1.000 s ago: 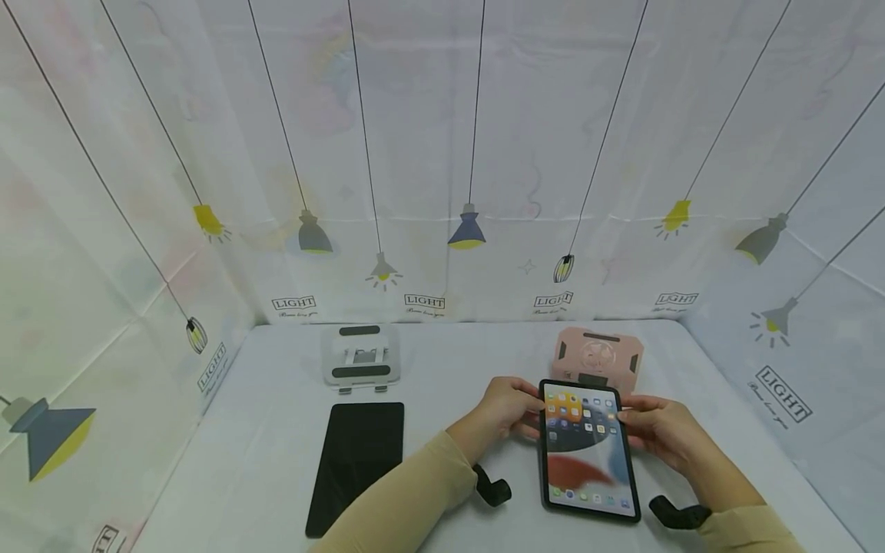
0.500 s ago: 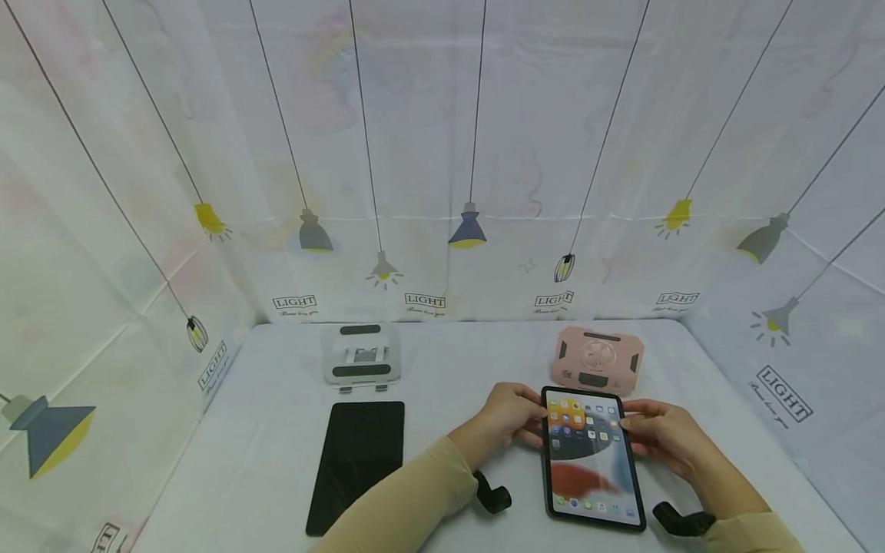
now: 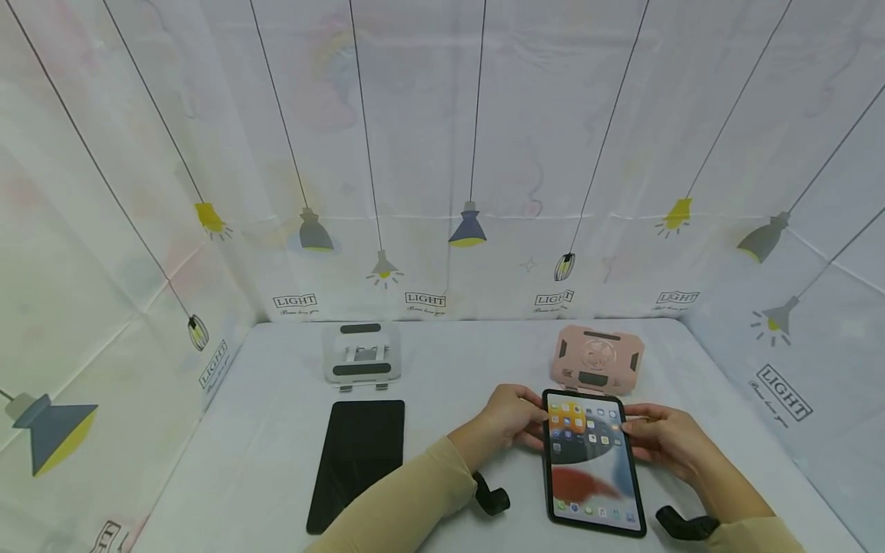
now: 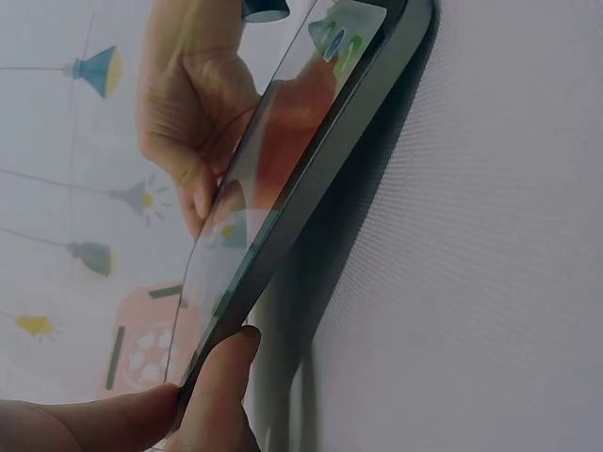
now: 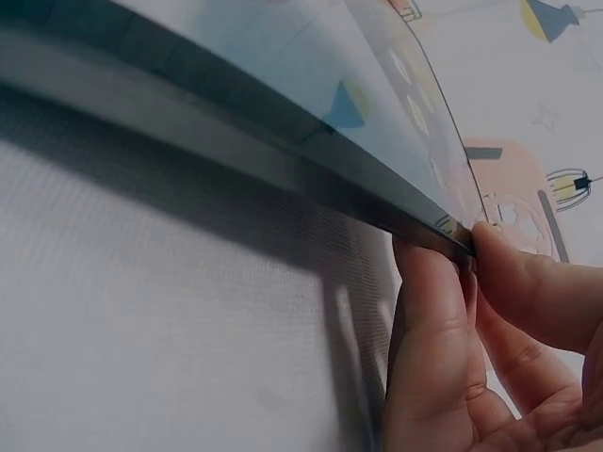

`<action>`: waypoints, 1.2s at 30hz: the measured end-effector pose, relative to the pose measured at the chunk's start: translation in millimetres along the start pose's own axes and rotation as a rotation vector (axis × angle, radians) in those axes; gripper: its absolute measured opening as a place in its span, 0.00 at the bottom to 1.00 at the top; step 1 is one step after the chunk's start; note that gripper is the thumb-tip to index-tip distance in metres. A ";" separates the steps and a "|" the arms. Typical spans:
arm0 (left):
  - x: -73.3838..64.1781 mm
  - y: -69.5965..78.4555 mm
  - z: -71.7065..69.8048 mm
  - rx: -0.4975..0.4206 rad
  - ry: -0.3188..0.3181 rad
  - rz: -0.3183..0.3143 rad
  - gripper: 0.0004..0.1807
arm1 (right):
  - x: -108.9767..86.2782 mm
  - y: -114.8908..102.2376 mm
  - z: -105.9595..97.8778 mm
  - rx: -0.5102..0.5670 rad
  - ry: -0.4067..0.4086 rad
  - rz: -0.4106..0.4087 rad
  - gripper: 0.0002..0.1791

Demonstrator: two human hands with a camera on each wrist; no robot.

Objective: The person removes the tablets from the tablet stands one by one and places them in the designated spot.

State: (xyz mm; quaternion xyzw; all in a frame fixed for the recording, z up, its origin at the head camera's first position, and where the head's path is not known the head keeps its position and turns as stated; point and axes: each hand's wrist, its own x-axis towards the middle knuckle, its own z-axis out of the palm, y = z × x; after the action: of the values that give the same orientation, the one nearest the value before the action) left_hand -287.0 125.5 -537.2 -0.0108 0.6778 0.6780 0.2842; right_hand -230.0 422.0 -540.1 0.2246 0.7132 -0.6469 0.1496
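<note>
A tablet [image 3: 592, 461] with a lit screen of app icons and a dark rim is tilted, its far end raised off the white table. My left hand [image 3: 510, 422] pinches its left edge near the far end; in the left wrist view, the thumb and a finger [image 4: 221, 386] grip the rim. Opposite, my right hand [image 3: 667, 442] holds the right edge, with the thumb on top and fingers [image 5: 433, 330] underneath. Just beyond the tablet lies a pink case [image 3: 598, 357] with dark pads and a round pattern; its near edge is partly hidden.
A second tablet [image 3: 359, 461], its screen black, lies left of my left forearm, whose sleeve covers its lower corner. Behind it is a grey-white case or stand [image 3: 362, 353] with dark strips. A patterned curtain [image 3: 442, 153] bounds the table's far side.
Both hands have drawn the lit tablet slightly toward me, mostly in the first half second. More of the pink case's near edge shows. The black tablet and grey-white case stay put.
</note>
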 end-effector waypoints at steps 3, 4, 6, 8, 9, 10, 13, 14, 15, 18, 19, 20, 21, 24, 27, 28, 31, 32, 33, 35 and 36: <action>-0.1 -0.4 -2.0 0.000 -0.005 -0.005 0.07 | -0.8 -1.0 0.3 -0.012 -0.001 0.017 0.33; -0.3 -0.3 -2.8 0.002 -0.007 -0.006 0.06 | -1.3 -1.4 0.1 -0.021 -0.014 0.013 0.34; -1.1 0.5 -4.3 0.008 -0.008 -0.005 0.06 | -1.7 -1.9 0.7 -0.023 -0.022 0.010 0.33; -2.3 1.3 -5.6 0.019 -0.007 -0.007 0.06 | -2.3 -2.0 1.1 -0.019 -0.034 0.003 0.32; -2.8 1.6 -6.1 0.025 -0.007 -0.008 0.06 | -2.6 -2.0 1.7 -0.014 -0.033 0.003 0.31; -3.6 2.2 -6.5 0.033 -0.010 -0.010 0.06 | -3.0 -1.7 1.7 -0.011 -0.039 -0.001 0.31; -5.8 3.8 -7.8 0.046 -0.011 -0.016 0.05 | -3.9 -0.5 2.3 0.011 -0.038 -0.003 0.29; -6.4 4.3 -8.2 0.048 -0.014 -0.018 0.05 | -4.1 0.0 2.3 0.015 -0.038 -0.004 0.29; -6.7 4.9 -8.7 0.052 -0.017 -0.019 0.05 | -4.0 0.6 1.8 0.015 -0.044 -0.009 0.29; -6.9 5.6 -10.1 0.053 -0.033 -0.030 0.05 | -3.8 2.0 1.2 0.017 -0.036 -0.009 0.28; -6.6 5.5 -10.5 0.053 -0.038 -0.035 0.05 | -3.8 2.5 0.7 0.010 -0.042 -0.011 0.28; -6.3 5.5 -10.8 0.053 -0.042 -0.041 0.05 | -3.6 3.0 0.2 0.004 -0.046 -0.013 0.28; -5.8 5.2 -11.1 0.059 -0.045 -0.045 0.05 | -3.4 3.4 -0.2 -0.006 -0.053 -0.017 0.28; -4.5 4.4 -11.8 0.066 -0.048 -0.055 0.05 | -4.1 4.2 -0.7 -0.020 -0.064 -0.024 0.29; -3.7 3.3 -12.5 0.075 -0.048 -0.057 0.05 | -5.3 4.8 -2.1 -0.031 -0.086 -0.036 0.29; -3.6 3.4 -12.7 0.072 -0.049 -0.059 0.05 | -5.9 4.9 -2.4 -0.030 -0.088 -0.037 0.28; -4.0 3.6 -12.8 0.069 -0.055 -0.063 0.05 | -7.4 5.2 -4.1 -0.027 -0.102 -0.038 0.26; -4.2 3.8 -12.7 0.069 -0.057 -0.064 0.05 | -8.0 5.2 -4.5 -0.025 -0.105 -0.037 0.25; -4.5 4.1 -12.6 0.066 -0.058 -0.067 0.06 | -8.7 5.3 -5.1 -0.023 -0.109 -0.037 0.25; -5.1 4.4 -12.3 0.064 -0.057 -0.073 0.06 | -9.8 5.2 -6.0 -0.023 -0.118 -0.036 0.25; -5.4 4.7 -12.2 0.063 -0.057 -0.077 0.06 | -10.1 5.1 -6.4 -0.023 -0.120 -0.035 0.25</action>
State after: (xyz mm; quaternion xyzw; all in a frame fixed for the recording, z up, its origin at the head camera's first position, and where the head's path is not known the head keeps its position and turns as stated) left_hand -288.9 112.6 -531.7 -0.0087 0.6895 0.6451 0.3293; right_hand -218.3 427.3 -538.7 0.1711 0.7142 -0.6535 0.1834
